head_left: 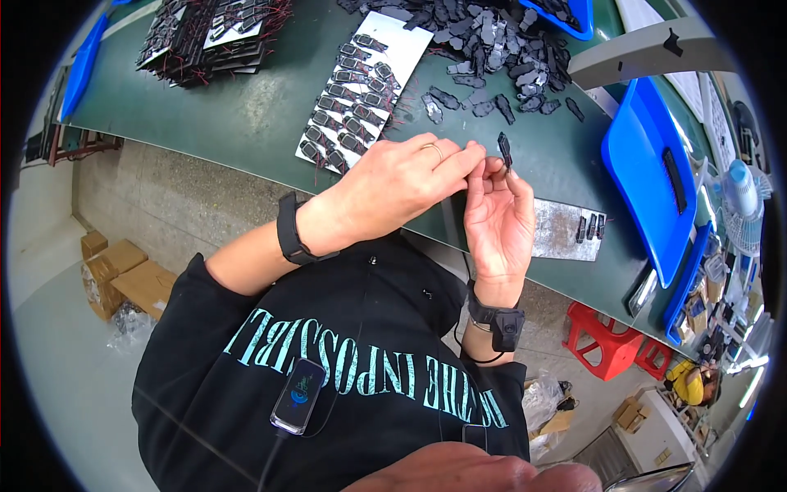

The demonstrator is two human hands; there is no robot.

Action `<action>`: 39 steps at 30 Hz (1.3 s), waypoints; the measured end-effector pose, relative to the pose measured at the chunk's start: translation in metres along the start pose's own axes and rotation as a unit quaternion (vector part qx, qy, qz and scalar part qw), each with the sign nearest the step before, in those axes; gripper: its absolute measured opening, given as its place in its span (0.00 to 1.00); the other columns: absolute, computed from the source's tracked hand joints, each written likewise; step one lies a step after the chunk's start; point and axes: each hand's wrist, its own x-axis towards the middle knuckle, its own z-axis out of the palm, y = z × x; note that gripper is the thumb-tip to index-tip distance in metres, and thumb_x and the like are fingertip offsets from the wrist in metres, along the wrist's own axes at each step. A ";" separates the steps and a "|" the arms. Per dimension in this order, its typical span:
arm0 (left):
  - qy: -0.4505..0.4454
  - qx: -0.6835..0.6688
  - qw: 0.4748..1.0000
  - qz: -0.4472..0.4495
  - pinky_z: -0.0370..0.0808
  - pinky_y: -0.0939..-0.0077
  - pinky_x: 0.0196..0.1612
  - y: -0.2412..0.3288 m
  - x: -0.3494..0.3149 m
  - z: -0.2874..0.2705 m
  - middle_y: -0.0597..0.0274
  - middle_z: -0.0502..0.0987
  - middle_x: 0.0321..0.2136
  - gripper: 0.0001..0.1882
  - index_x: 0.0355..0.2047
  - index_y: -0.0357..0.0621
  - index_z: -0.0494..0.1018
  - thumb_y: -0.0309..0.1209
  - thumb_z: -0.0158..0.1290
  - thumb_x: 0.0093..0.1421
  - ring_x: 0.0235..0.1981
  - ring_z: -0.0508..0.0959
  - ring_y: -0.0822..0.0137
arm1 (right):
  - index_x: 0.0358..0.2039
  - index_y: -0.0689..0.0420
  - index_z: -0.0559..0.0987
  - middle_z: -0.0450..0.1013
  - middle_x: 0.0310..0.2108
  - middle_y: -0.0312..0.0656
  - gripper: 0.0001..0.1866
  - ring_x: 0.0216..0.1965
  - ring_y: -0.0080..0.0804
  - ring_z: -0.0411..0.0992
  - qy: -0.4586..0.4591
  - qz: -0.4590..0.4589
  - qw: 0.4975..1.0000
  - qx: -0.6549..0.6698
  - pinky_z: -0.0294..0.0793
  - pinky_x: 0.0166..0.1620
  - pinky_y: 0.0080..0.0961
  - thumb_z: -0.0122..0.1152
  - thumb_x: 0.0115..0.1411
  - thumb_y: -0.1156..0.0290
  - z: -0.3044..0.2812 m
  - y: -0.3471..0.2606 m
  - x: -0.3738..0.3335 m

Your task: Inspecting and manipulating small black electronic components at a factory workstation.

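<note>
Above the near edge of the green table, my two hands meet at the fingertips. My right hand [501, 220] is palm up and pinches a small black plastic part [504, 148], which stands up from its fingers. My left hand [403, 179] has its thumb and fingers closed in a pinch beside the right fingertips. Whatever it grips there is too small or hidden to make out. Just beyond my left hand lies a white board [400, 41] with rows of small black speaker-like modules [357, 127] with thin red wires.
Loose flat black pieces [500, 49] are heaped at the back. Right of my hands, a metal plate [557, 234] bears several small black parts [590, 228]. A blue tray [627, 156] stands along the right side, and stacked loaded boards [201, 41] sit far left.
</note>
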 end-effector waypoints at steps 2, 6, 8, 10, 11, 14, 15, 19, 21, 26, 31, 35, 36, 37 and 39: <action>-0.004 0.024 1.000 0.006 0.81 0.71 0.36 -0.001 0.001 -0.003 0.59 0.80 0.37 0.23 0.51 0.41 0.77 0.29 0.66 0.54 0.37 0.82 0.62 | 0.44 0.71 0.73 0.75 0.45 0.51 0.09 0.52 0.41 0.74 0.001 -0.012 1.000 -0.025 0.74 0.65 0.38 0.55 0.67 0.78 0.000 0.004 0.001; 0.010 0.066 0.997 0.030 0.81 0.72 0.36 -0.014 0.001 -0.009 0.60 0.80 0.36 0.21 0.49 0.40 0.76 0.27 0.65 0.54 0.36 0.82 0.62 | 0.42 0.68 0.74 0.76 0.45 0.51 0.07 0.51 0.41 0.75 0.007 -0.063 0.985 -0.158 0.75 0.63 0.37 0.55 0.67 0.77 0.011 0.011 -0.001; 0.058 0.053 0.995 0.054 0.82 0.71 0.35 -0.023 0.003 -0.013 0.59 0.78 0.34 0.19 0.47 0.39 0.75 0.26 0.63 0.55 0.36 0.82 0.63 | 0.41 0.65 0.74 0.77 0.45 0.51 0.05 0.50 0.40 0.77 0.011 -0.112 0.939 -0.326 0.76 0.61 0.37 0.56 0.67 0.77 0.020 0.013 -0.003; 0.056 0.023 0.997 0.057 0.82 0.70 0.37 -0.025 0.003 -0.019 0.59 0.79 0.36 0.19 0.47 0.40 0.76 0.25 0.64 0.54 0.37 0.82 0.61 | 0.40 0.64 0.74 0.77 0.45 0.51 0.05 0.49 0.39 0.77 0.009 -0.108 0.927 -0.358 0.77 0.60 0.36 0.56 0.68 0.76 0.016 0.010 -0.004; 0.055 -0.004 0.997 0.054 0.83 0.69 0.39 -0.024 0.004 -0.027 0.59 0.81 0.37 0.20 0.48 0.40 0.77 0.24 0.64 0.54 0.38 0.83 0.59 | 0.40 0.63 0.74 0.77 0.45 0.50 0.04 0.48 0.38 0.78 0.004 -0.098 0.915 -0.392 0.77 0.59 0.36 0.56 0.68 0.76 0.013 0.009 -0.005; 0.049 -0.050 0.995 0.072 0.83 0.67 0.43 -0.025 0.006 -0.024 0.58 0.82 0.39 0.20 0.48 0.40 0.79 0.22 0.65 0.53 0.42 0.84 0.57 | 0.39 0.62 0.74 0.78 0.44 0.49 0.04 0.47 0.37 0.79 -0.006 -0.092 0.891 -0.444 0.78 0.56 0.35 0.56 0.68 0.75 0.010 0.011 -0.007; 0.047 -0.069 0.992 0.092 0.83 0.67 0.45 -0.026 0.007 -0.019 0.57 0.83 0.41 0.20 0.48 0.40 0.79 0.22 0.65 0.53 0.44 0.84 0.56 | 0.39 0.62 0.74 0.78 0.43 0.48 0.04 0.46 0.36 0.79 -0.014 -0.097 0.879 -0.466 0.79 0.55 0.34 0.56 0.68 0.75 0.009 0.012 -0.009; 0.027 -0.103 0.990 0.095 0.83 0.65 0.49 -0.029 0.003 -0.014 0.56 0.83 0.45 0.19 0.47 0.39 0.79 0.21 0.65 0.53 0.49 0.83 0.54 | 0.39 0.62 0.74 0.78 0.42 0.47 0.04 0.44 0.36 0.80 -0.024 -0.103 0.861 -0.498 0.80 0.53 0.33 0.57 0.68 0.75 0.015 0.013 -0.012; 0.018 -0.110 0.990 0.088 0.83 0.65 0.51 -0.031 0.002 -0.013 0.56 0.83 0.46 0.19 0.47 0.38 0.79 0.21 0.65 0.53 0.50 0.82 0.54 | 0.39 0.63 0.74 0.78 0.42 0.47 0.04 0.44 0.36 0.80 -0.024 -0.106 0.858 -0.502 0.80 0.52 0.33 0.57 0.68 0.75 0.017 0.013 -0.013; 0.001 -0.141 0.988 0.068 0.82 0.64 0.51 -0.032 0.000 -0.012 0.55 0.83 0.46 0.19 0.48 0.38 0.79 0.22 0.64 0.54 0.50 0.83 0.54 | 0.39 0.63 0.74 0.78 0.43 0.49 0.05 0.42 0.37 0.80 -0.012 -0.110 0.856 -0.505 0.81 0.50 0.32 0.58 0.67 0.75 0.018 0.013 -0.013; -0.006 -0.150 0.987 0.064 0.82 0.65 0.51 -0.034 -0.001 -0.013 0.54 0.83 0.46 0.19 0.47 0.38 0.80 0.22 0.65 0.54 0.49 0.83 0.55 | 0.40 0.64 0.74 0.78 0.44 0.49 0.05 0.41 0.36 0.80 -0.014 -0.116 0.855 -0.505 0.80 0.50 0.31 0.58 0.67 0.76 0.018 0.015 -0.013; -0.008 -0.143 0.987 0.072 0.83 0.66 0.49 -0.035 -0.001 -0.013 0.55 0.83 0.46 0.19 0.47 0.38 0.80 0.23 0.65 0.54 0.49 0.83 0.56 | 0.40 0.65 0.74 0.78 0.44 0.49 0.06 0.41 0.34 0.80 -0.021 -0.132 0.843 -0.522 0.80 0.49 0.29 0.59 0.67 0.76 0.017 0.016 -0.013; -0.009 -0.139 0.987 0.076 0.83 0.66 0.49 -0.035 -0.001 -0.014 0.56 0.83 0.46 0.19 0.47 0.38 0.80 0.23 0.65 0.54 0.49 0.83 0.56 | 0.40 0.65 0.74 0.78 0.43 0.49 0.06 0.40 0.34 0.80 -0.023 -0.137 0.838 -0.528 0.79 0.49 0.28 0.59 0.67 0.76 0.017 0.016 -0.014; -0.008 -0.139 0.987 0.076 0.83 0.66 0.49 -0.034 -0.001 -0.014 0.56 0.83 0.46 0.19 0.47 0.38 0.80 0.23 0.65 0.54 0.49 0.83 0.56 | 0.40 0.65 0.74 0.78 0.43 0.49 0.06 0.40 0.34 0.80 -0.024 -0.137 0.838 -0.528 0.79 0.49 0.28 0.59 0.67 0.76 0.017 0.015 -0.014; -0.003 -0.091 0.991 0.093 0.84 0.67 0.47 -0.032 -0.002 -0.014 0.57 0.84 0.44 0.19 0.47 0.38 0.80 0.23 0.65 0.53 0.47 0.84 0.57 | 0.42 0.64 0.74 0.78 0.43 0.48 0.07 0.41 0.32 0.80 -0.032 -0.141 0.834 -0.533 0.78 0.50 0.26 0.60 0.66 0.77 0.017 0.014 -0.014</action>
